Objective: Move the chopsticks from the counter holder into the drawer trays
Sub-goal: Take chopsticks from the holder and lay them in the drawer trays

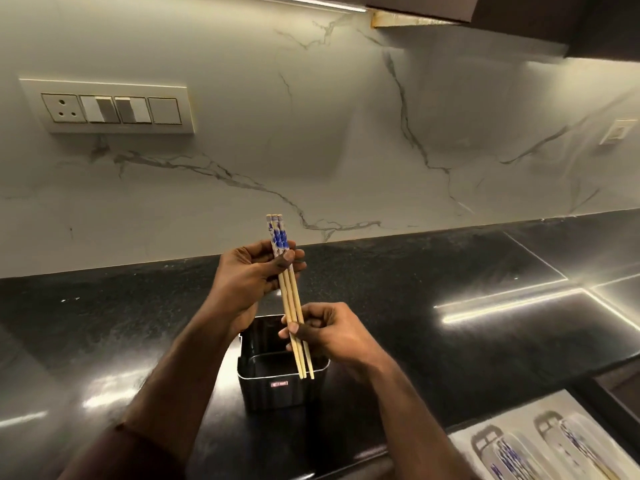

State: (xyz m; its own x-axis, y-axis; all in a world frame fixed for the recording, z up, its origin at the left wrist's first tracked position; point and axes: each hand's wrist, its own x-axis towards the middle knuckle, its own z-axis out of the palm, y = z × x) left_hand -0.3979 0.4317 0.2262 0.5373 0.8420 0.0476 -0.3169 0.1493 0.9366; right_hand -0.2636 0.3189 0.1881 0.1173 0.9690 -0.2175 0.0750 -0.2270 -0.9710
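Above the black counter holder [282, 372] | three chopsticks [290, 299] lifted clear, tips over its rim | left hand [247, 277] pinching patterned tops, right hand [327, 330] pinching lower shafts | risk: loose pinch lets one slip before reaching drawer trays [540, 448] at lower right

Black polished stone counter [415, 292] spans frame from left edge to right, meeting white veined wall along its far edge. Bright light streaks reflect at right and lower left. Seams in slab visible at right. Dark square holder [282, 382] stands directly on counter at lower centre, open top, small label on near wall. Rest of visible counter surface bare.
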